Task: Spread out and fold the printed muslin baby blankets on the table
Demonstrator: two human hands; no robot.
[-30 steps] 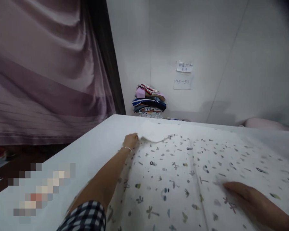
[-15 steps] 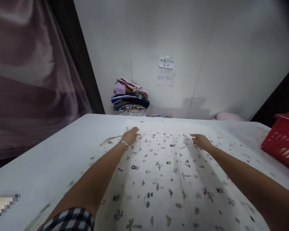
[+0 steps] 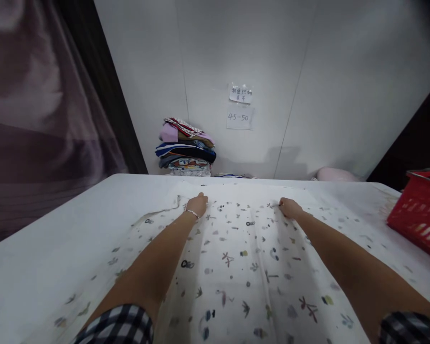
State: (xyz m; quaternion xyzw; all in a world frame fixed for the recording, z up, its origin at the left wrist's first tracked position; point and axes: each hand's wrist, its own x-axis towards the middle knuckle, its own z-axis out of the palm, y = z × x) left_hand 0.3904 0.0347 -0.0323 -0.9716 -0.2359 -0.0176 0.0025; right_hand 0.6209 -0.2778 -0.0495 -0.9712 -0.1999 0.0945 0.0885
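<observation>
A white cloth (image 3: 236, 267) with small printed plants and shapes lies spread over the white table, with a lengthwise crease right of its middle. Near its far part my left hand (image 3: 198, 204), a bracelet at the wrist, is closed on the fabric. My right hand (image 3: 290, 208) grips the same cloth further right, fingers curled in. Between the two hands the cloth stretches fairly flat. Left of my left hand its edge lies loose and wavy.
A red plastic basket (image 3: 419, 210) stands on the table's right side. Behind the table (image 3: 57, 224) rises a stack of folded fabrics (image 3: 186, 148) against the wall. Two paper notes (image 3: 240, 117) hang on the wall. A pinkish curtain (image 3: 39, 119) hangs at left; a pink bundle (image 3: 335, 174) shows behind the far edge.
My fingers have closed from a looser, more extended pose onto the cloth. The cloth's left part is spread wider to the left. The view has shifted slightly.
</observation>
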